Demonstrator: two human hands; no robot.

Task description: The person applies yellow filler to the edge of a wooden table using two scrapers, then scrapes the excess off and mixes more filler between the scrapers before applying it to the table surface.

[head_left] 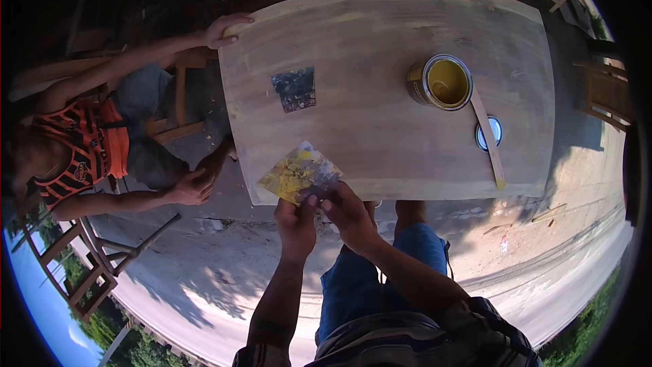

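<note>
Head cam: I see both hands at the near edge of a pale rectangular wooden tabletop (380, 115). My left hand (296, 221) and right hand (350, 214) each pinch the near corner of a square sheet of sandpaper smeared w/ yellow paste (299, 173); fingers clenched on it from both sides. The sheet sits tilted over the near-left corner of the top; can't tell if it touches the wood. Further left-centre on the top lies a dark square abrasive sheet (294, 89), flat, apart from mine. To the right stands an open metal can of yellow paste (441, 83), w/ a thin wooden stir stick (490, 139) just beside it, running toward the near edge, and a round metal lid (489, 133) under the stick. Far left, a co-worker in an orange-black top rests one hand (224, 30) on the far-left corner of the top.
</note>
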